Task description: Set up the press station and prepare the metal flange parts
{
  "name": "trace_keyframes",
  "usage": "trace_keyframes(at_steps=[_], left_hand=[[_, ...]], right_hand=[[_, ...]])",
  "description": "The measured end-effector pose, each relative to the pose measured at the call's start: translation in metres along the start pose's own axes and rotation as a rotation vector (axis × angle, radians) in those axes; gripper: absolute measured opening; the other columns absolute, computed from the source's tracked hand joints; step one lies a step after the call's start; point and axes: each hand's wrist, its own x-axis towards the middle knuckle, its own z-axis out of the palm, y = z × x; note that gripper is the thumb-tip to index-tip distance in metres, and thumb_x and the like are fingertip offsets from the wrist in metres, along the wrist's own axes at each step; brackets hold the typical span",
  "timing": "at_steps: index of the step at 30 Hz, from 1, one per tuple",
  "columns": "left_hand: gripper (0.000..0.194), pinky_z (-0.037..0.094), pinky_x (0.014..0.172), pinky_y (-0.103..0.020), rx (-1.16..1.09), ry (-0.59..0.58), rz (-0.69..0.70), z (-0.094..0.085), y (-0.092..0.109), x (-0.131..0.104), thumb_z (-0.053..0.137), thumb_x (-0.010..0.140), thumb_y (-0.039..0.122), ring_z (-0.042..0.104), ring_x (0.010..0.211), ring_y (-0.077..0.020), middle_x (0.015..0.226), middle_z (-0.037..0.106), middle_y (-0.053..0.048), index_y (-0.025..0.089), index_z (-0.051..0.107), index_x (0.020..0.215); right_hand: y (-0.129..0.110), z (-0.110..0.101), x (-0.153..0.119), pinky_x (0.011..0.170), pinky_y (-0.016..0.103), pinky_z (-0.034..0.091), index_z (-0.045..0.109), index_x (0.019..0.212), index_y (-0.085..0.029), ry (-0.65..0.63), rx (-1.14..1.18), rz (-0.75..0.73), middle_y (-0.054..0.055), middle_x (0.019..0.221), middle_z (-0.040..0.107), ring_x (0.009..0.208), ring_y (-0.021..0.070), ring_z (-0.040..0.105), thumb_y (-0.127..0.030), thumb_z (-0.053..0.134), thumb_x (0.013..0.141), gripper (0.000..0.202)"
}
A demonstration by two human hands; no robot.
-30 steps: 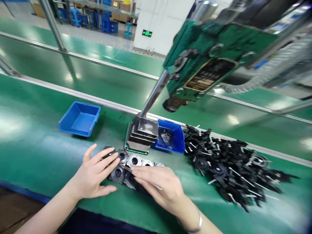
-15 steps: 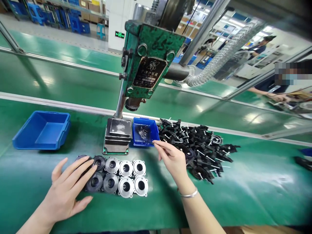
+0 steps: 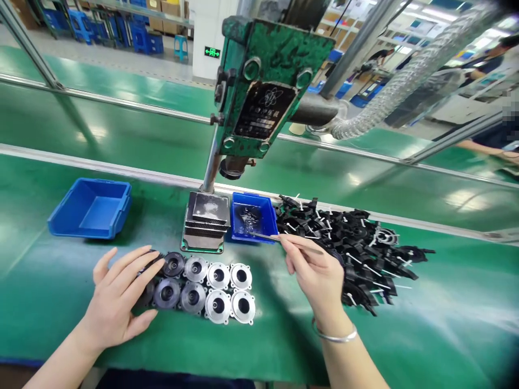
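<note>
My left hand [image 3: 117, 294] rests with spread fingers on the left end of two rows of round metal housings [image 3: 211, 286] lying on the green table. My right hand [image 3: 314, 270] pinches thin metal tweezers [image 3: 265, 236], whose tips reach into a small blue bin [image 3: 253, 216] holding small dark parts. A silver bracelet sits on my right wrist.
A green press machine [image 3: 263, 92] stands on its stepped base [image 3: 206, 221] just behind the housings. A heap of black plastic parts [image 3: 352, 243] lies right of the small bin. A larger blue bin [image 3: 91, 208] sits at the left. Another person's arm is at the far right.
My right hand left the housings, moved up and right with the tweezers, and now reaches their tips into the small blue bin. My left hand stays on the housings.
</note>
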Motion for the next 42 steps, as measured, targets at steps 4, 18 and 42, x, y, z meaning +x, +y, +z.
trace_keyframes(at_steps=[4,18,42], left_hand=[[0.073,0.011,0.124,-0.056,-0.001,-0.070,0.030,-0.011,0.016,0.016,0.057,0.089,0.054,0.055,0.133,-0.0371,0.138,0.064,-0.016,0.017,0.046,0.151],[0.057,0.002,0.127,-0.054,-0.115,-0.224,0.078,-0.004,0.044,0.023,0.063,0.090,0.049,0.047,0.142,-0.0337,0.141,0.064,-0.011,0.016,0.061,0.137],[0.057,0.005,0.127,-0.056,-0.155,-0.205,0.013,-0.002,0.051,0.023,0.066,0.090,0.053,0.052,0.137,-0.0329,0.136,0.068,-0.009,0.017,0.064,0.133]], right_hand=[[-0.032,0.001,-0.013,0.061,0.031,0.060,0.076,0.109,-0.030,-0.210,0.103,-0.143,0.001,0.097,0.077,0.048,0.0111,0.059,-0.014,0.065,0.097,0.022],[-0.056,0.046,-0.015,0.085,0.021,0.060,0.073,0.107,-0.021,-0.485,0.215,-0.339,0.001,0.100,0.078,0.091,0.0134,0.074,-0.009,0.063,0.097,0.019],[-0.064,0.033,-0.032,0.077,0.022,0.057,0.066,0.119,-0.019,-0.590,0.040,-0.506,0.001,0.102,0.077,0.084,0.0110,0.072,-0.013,0.053,0.105,0.020]])
